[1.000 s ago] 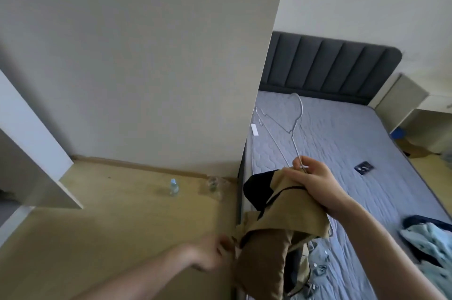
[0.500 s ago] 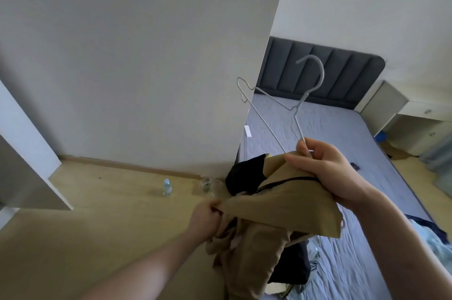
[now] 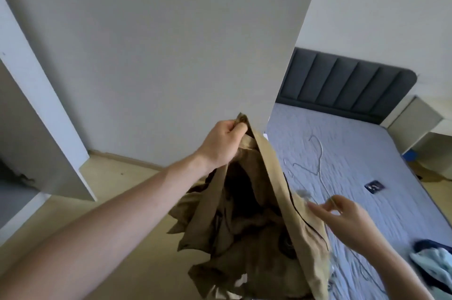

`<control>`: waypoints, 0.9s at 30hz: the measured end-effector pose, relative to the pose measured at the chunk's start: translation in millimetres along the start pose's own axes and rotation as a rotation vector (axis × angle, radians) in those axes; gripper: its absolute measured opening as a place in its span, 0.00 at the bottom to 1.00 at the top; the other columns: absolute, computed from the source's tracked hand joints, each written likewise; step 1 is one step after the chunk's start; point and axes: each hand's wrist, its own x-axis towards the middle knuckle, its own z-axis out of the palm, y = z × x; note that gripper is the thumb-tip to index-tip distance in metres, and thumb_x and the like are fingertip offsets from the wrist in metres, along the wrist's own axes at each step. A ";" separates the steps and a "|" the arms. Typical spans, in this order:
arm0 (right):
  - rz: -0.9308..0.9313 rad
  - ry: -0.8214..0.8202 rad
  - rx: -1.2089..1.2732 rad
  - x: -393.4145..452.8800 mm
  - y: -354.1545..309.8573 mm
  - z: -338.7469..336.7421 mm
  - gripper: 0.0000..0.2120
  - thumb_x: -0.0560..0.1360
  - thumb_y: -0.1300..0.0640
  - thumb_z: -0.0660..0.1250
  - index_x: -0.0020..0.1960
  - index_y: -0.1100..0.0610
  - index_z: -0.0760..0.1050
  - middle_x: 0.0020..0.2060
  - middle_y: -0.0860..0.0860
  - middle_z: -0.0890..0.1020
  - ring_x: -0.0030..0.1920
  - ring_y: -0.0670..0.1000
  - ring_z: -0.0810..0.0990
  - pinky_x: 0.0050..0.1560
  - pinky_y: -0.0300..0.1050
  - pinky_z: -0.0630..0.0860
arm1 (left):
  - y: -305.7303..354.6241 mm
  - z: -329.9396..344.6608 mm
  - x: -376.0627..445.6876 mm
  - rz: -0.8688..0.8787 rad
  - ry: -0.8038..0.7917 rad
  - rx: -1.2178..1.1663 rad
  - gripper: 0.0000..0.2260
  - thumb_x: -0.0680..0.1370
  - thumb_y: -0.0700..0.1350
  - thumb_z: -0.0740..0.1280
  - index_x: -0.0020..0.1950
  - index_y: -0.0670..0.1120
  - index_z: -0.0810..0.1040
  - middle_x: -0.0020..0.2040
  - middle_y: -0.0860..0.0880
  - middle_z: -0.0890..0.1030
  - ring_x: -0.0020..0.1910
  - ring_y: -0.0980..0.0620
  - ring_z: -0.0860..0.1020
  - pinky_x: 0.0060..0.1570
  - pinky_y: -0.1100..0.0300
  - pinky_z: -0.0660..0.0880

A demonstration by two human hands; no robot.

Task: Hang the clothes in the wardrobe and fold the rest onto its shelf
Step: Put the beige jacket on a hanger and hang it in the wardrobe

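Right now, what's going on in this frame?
A person is sorting clothes beside a bed. The left hand grips the tan jacket by its top edge and holds it up, the rest hanging bunched. The right hand is beside the jacket's zipper edge with fingers loosely spread, and whether it pinches anything is unclear. A wire hanger lies on the mattress, not yet in the jacket. More clothes sit on the bed at right.

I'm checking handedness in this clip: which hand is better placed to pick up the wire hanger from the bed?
Probably the right hand: it holds nothing and hovers over the bed near the wire hanger. The left hand is occupied, gripping the tan garment up high.
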 end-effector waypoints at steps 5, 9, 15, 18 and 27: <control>-0.219 -0.117 0.476 -14.5 -65.6 26.6 0.34 0.59 0.29 0.79 0.42 0.54 0.68 0.43 0.43 0.85 0.41 0.44 0.82 0.41 0.48 0.79 | 34.0 12.0 -7.2 0.001 -0.274 -0.007 0.20 0.84 0.42 0.61 0.33 0.49 0.62 0.26 0.52 0.61 0.22 0.53 0.58 0.23 0.61 0.56; -0.321 -0.014 0.622 -15.7 -103.8 48.0 0.28 0.64 0.38 0.79 0.35 0.47 0.59 0.28 0.43 0.66 0.29 0.48 0.64 0.29 0.41 0.63 | 30.4 5.3 -15.1 0.069 -0.335 0.162 0.21 0.82 0.45 0.64 0.30 0.48 0.64 0.26 0.52 0.63 0.25 0.54 0.61 0.26 0.62 0.60; -0.302 -0.063 0.884 -19.2 -125.1 74.0 0.25 0.69 0.48 0.76 0.33 0.48 0.58 0.29 0.48 0.65 0.31 0.49 0.64 0.31 0.42 0.63 | -41.7 -43.5 -51.3 -0.004 -0.088 0.266 0.20 0.78 0.62 0.71 0.39 0.47 0.75 0.33 0.54 0.77 0.33 0.57 0.76 0.39 0.59 0.73; -0.300 -0.139 0.984 -23.8 -129.9 89.4 0.23 0.72 0.52 0.75 0.34 0.48 0.59 0.30 0.51 0.66 0.33 0.51 0.65 0.33 0.45 0.65 | -109.0 -56.7 -104.3 -0.217 -0.197 0.321 0.17 0.70 0.70 0.73 0.52 0.62 0.81 0.48 0.62 0.86 0.46 0.62 0.83 0.50 0.59 0.81; -0.334 -0.173 0.964 -31.1 -137.3 96.5 0.24 0.74 0.53 0.74 0.35 0.50 0.57 0.31 0.52 0.61 0.33 0.53 0.59 0.33 0.44 0.61 | -237.6 -47.6 -218.9 -0.722 -0.084 0.421 0.20 0.69 0.65 0.69 0.56 0.58 0.83 0.53 0.58 0.85 0.49 0.55 0.83 0.53 0.54 0.81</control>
